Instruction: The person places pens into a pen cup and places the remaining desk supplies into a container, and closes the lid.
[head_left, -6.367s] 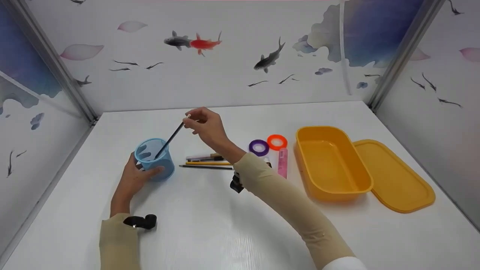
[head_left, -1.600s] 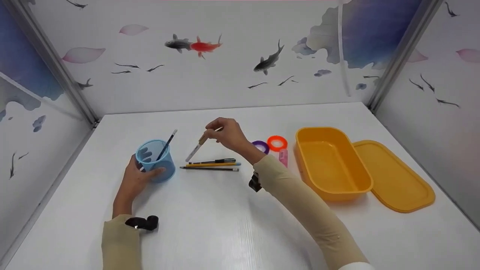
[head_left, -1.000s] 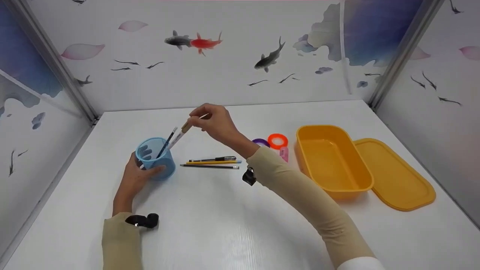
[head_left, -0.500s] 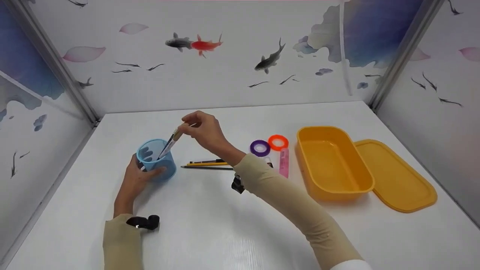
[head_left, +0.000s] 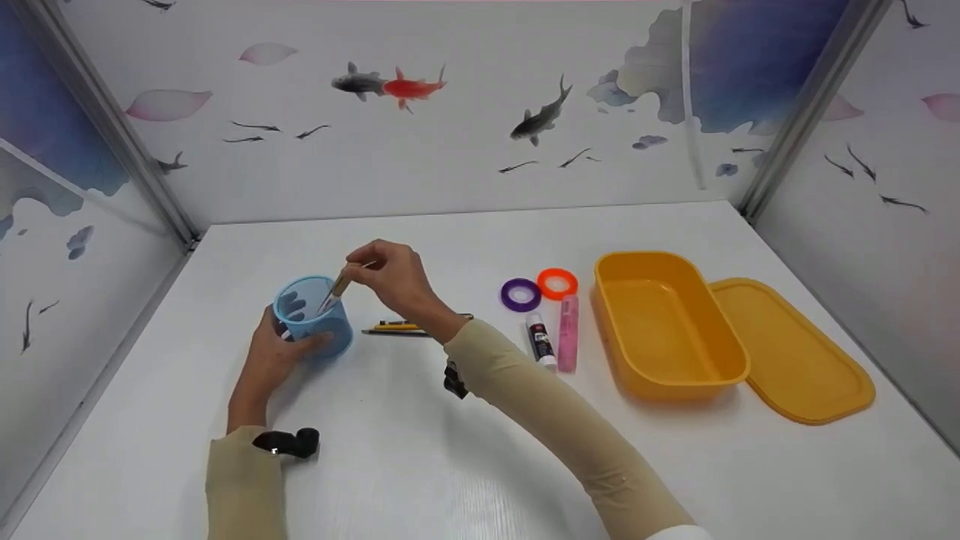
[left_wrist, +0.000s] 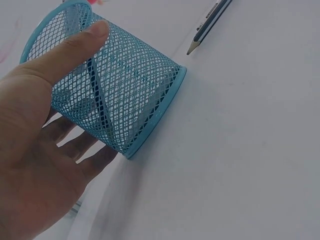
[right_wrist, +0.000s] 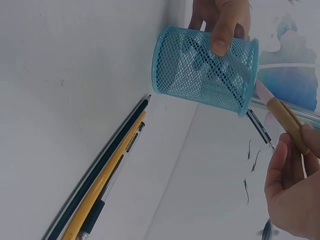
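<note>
My left hand (head_left: 274,356) grips a light-blue mesh pen holder (head_left: 334,337), thumb in front and fingers behind it. Above the rim, my right hand (head_left: 391,281) pinches a white pen with a tan cap (right_wrist: 287,122); its lower end is inside the opening. A dark pencil (right_wrist: 259,127) with a white end leans within the same holder, visible through the mesh. On the table beside the holder lie another dark pencil (right_wrist: 107,155), a yellow pencil (right_wrist: 102,182) and a clear pen with a black grip (right_wrist: 95,212), partly hidden by my right forearm in the head view.
Right of my forearm lie a glue stick (head_left: 540,341), a pink tube-like item (head_left: 568,334), a purple tape roll (head_left: 520,295) and an orange tape roll (head_left: 557,283). Beyond them stands an open yellow box (head_left: 611,337), its lid (head_left: 814,360) flat beside it.
Earlier my right hand lowered the dark pencil into the holder and released it. It then picked up the tan-capped pen, moving it left and down into the opening. My left hand keeps its grip.
</note>
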